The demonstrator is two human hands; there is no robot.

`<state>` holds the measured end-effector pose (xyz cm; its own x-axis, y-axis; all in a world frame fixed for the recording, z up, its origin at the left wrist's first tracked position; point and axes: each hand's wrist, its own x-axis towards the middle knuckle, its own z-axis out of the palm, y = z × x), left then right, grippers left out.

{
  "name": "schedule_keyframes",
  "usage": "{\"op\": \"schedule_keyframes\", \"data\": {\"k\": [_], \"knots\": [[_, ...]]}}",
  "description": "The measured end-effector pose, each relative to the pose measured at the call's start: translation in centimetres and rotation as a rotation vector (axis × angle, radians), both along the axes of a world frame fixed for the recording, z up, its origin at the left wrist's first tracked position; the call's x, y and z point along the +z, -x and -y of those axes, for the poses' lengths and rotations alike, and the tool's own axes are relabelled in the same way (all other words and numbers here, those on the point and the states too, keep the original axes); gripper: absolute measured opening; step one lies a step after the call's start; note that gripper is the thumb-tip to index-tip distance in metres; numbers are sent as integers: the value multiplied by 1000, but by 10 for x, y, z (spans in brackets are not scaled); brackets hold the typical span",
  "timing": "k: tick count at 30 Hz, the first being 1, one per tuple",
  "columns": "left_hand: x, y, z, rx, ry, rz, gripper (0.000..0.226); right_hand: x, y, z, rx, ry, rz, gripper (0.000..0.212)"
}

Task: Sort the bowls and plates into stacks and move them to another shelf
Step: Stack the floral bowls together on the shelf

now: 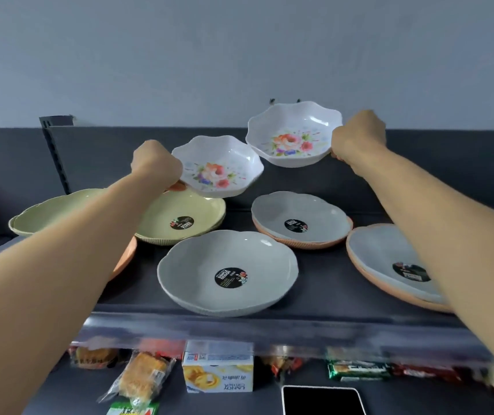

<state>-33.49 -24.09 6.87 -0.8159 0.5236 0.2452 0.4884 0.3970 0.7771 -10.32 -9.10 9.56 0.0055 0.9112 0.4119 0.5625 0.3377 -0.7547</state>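
Note:
My left hand (pixel 156 164) grips the left rim of a white floral bowl (pixel 220 169), tilted toward me above the shelf. My right hand (pixel 359 134) holds the right rim of a second white floral bowl (pixel 292 136), raised higher and further back. On the dark shelf (pixel 323 298) below lie a grey plate (pixel 227 271) at the front centre, a grey plate on an orange one (pixel 301 218) behind it, another grey-on-orange pair (pixel 389 259) at the right under my forearm, two yellow plates (pixel 185 217) (pixel 57 211) at the left, and an orange plate (pixel 126 259) partly hidden by my left arm.
A clear strip (pixel 239 333) runs along the shelf's front edge. The lower shelf holds snack packets (pixel 141 375), a biscuit box (pixel 218 366), wrapped bars (pixel 359 371) and a phone (pixel 323 401). A slotted upright (pixel 55 151) stands at the back left, before a grey wall.

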Motion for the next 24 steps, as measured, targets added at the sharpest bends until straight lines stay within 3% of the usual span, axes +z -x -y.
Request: {"op": "schedule_keyframes", "data": {"k": [7, 12, 14, 16, 18, 24], "knots": [[13, -109, -57, -290, 39, -4, 22, 22, -139, -2, -279, -66, -22, 27], [17, -181, -89, -445, 52, -36, 25, 24, -244, 8, -498, -37, 20, 9], [17, -205, -98, -485, 30, -39, 25, 20, -278, 11, -558, 10, 24, 16], [17, -227, -107, -516, 7, -25, 24, 11, -306, 11, -602, 56, 42, 9], [16, -246, -113, -540, -11, -11, 24, 1, -326, 7, -622, 121, 46, 28], [16, -286, -128, -558, -22, 40, 24, -25, -352, -3, -574, 251, 48, 28]]}}
